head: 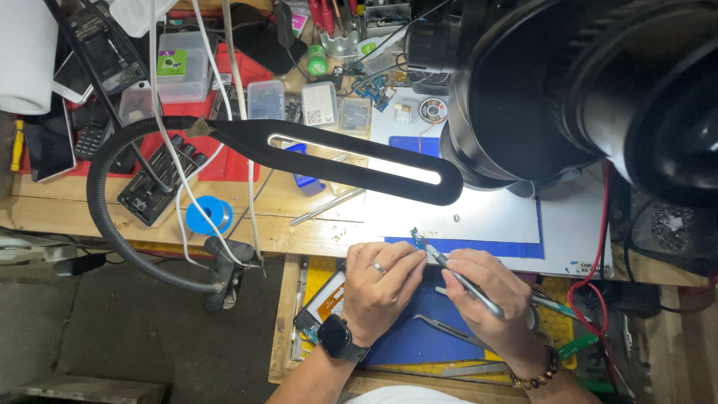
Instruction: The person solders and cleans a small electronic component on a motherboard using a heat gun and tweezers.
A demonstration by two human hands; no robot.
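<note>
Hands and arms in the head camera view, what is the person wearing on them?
The left hand has a silver ring on one finger and a black smartwatch with a dark square face on the wrist. The right hand has a brown beaded bracelet at the wrist. Both forearms are bare, with no sleeves showing.

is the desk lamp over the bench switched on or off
On. The strip in the desk lamp glows white, and the white mat under it is brightly lit.
</note>
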